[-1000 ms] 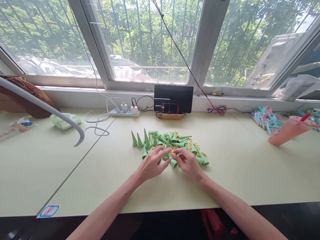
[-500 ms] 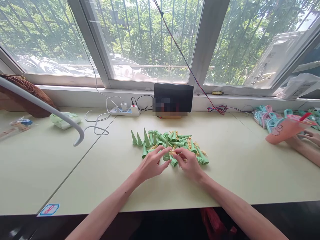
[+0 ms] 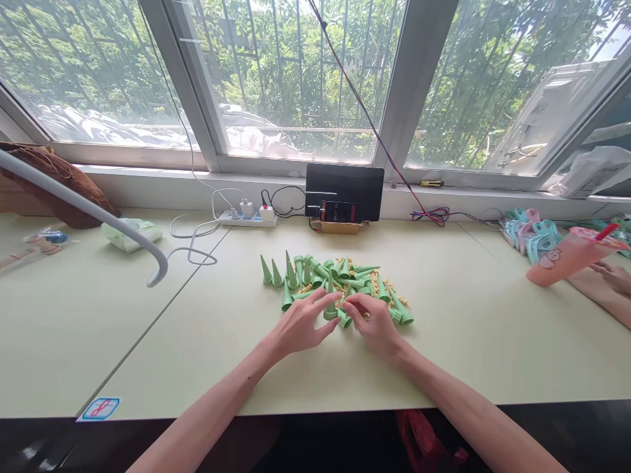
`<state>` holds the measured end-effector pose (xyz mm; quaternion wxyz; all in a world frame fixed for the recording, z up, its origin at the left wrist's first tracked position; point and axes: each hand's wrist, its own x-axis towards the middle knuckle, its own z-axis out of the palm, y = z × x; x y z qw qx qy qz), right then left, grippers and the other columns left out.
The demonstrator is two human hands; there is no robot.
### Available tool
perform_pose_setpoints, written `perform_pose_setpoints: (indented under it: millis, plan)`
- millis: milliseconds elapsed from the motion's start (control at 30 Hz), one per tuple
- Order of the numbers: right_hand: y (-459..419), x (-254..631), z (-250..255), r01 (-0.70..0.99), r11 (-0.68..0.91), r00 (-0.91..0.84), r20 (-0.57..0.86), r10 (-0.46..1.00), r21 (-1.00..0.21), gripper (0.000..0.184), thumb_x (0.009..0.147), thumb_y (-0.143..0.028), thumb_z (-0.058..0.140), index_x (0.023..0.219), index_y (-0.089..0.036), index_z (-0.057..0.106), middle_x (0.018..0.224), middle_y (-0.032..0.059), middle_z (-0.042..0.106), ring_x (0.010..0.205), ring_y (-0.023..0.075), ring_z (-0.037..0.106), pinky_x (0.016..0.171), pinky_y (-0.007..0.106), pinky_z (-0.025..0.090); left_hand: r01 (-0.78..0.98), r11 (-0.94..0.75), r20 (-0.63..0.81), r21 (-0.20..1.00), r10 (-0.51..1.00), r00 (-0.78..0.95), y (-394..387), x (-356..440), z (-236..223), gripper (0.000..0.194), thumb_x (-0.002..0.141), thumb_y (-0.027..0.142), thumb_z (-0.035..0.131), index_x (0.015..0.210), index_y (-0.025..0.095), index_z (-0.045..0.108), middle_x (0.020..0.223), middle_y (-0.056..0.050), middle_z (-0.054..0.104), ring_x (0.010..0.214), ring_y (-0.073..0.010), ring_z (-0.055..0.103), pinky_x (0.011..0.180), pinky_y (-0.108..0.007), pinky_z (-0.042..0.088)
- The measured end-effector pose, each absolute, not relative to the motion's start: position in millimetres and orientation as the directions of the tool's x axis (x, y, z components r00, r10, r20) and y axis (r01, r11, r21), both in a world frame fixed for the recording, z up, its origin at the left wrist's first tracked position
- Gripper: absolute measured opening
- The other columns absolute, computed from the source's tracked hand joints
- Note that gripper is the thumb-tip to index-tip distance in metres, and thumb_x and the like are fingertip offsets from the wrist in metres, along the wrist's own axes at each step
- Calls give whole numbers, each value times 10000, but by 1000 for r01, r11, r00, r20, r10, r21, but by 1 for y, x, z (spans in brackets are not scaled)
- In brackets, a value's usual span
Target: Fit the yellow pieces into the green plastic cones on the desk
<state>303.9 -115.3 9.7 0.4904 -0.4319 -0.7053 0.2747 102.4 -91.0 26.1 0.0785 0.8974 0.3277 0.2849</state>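
Fingers of my left hand (image 3: 303,323) curl round an upright green plastic cone spike (image 3: 330,312), its pointed tip up and its wide ribbed base low between thumb and fingers. Just beside it, my right hand (image 3: 374,325) is closed in a pinch, with a small yellow plastic piece at its fingertips, partly hidden. Behind both hands lies a pile of green cones (image 3: 352,282), mixed with many small yellow pieces (image 3: 401,301). Several more cones (image 3: 277,276) stand point-up at the pile's left.
At the right are a pink cup (image 3: 559,263) with a red straw, a co-worker's hand (image 3: 611,279), and pastel clips (image 3: 539,240). A phone (image 3: 340,211) leans on a dark tablet (image 3: 345,180) at the back. A power strip (image 3: 246,222) and a white curved bar (image 3: 98,213) are on the left.
My hands stay nearly in place, the right fingertips working close to the cone. The co-worker's hand has come in behind the pink cup, which shifted slightly.
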Motion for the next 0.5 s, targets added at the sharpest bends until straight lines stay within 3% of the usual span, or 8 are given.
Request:
perform_pose_setpoints:
  millis: [500]
  plan:
    - [-116, 305, 10, 365, 515, -224, 464, 857, -776, 202, 964, -338, 528, 866, -179, 603, 611, -20, 526, 527, 110, 429, 504, 243, 369, 529, -797, 524, 292, 596, 609, -90, 103, 24, 376, 915, 278, 575, 1284, 234, 522, 940, -27, 597, 546, -87, 457, 534, -218, 419]
